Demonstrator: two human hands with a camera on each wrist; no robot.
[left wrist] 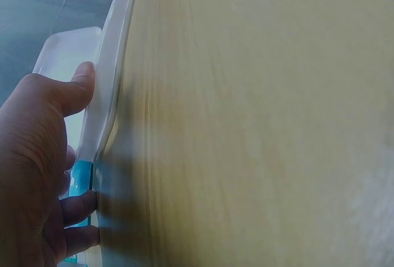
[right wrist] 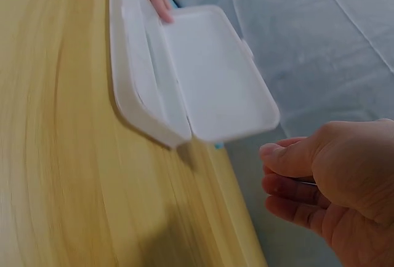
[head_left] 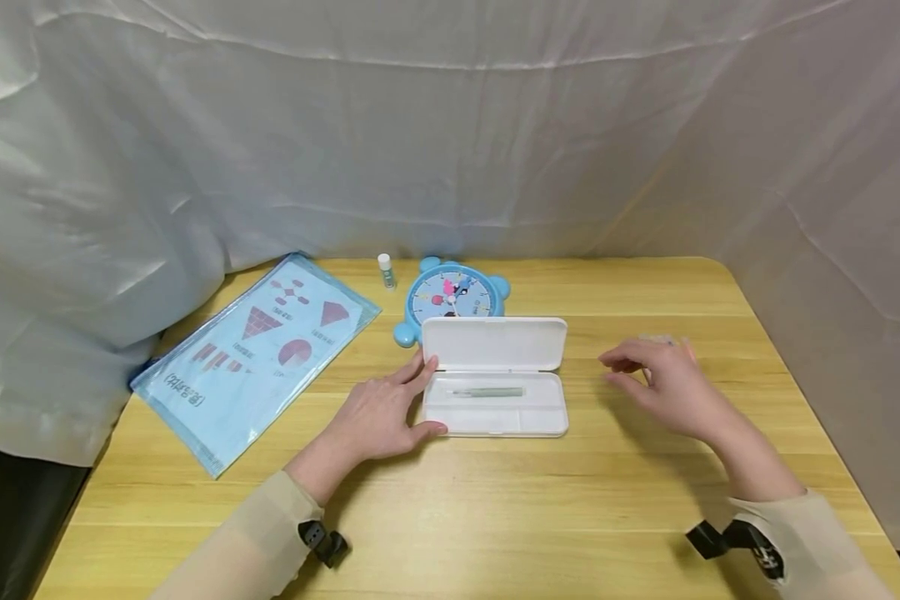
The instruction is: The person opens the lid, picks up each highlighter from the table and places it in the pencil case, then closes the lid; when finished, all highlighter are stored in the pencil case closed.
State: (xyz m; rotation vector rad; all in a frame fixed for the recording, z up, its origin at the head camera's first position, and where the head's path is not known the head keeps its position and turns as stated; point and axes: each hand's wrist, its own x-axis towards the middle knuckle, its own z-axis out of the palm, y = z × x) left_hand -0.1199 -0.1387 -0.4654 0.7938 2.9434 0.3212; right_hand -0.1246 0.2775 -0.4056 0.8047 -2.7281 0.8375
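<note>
Pencil case [head_left: 495,379]: white, lid [head_left: 493,343] raised, on the desk [head_left: 540,517].
Green implement [head_left: 495,392]: inside, type indistinct.
Left grip [head_left: 381,414]: clasping case's left end.
Right grip [head_left: 667,383]: loosely curled, seemingly empty.
Clock [head_left: 468,293]: partly behind lid.

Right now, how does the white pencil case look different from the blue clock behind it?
The pencil case is white and rectangular, while the clock is blue with a rounded dial. The pencil case is open, with its lid raised and a pale green pen-like item inside; the clock is partly hidden by that lid. Both rest on the wooden table.
</note>
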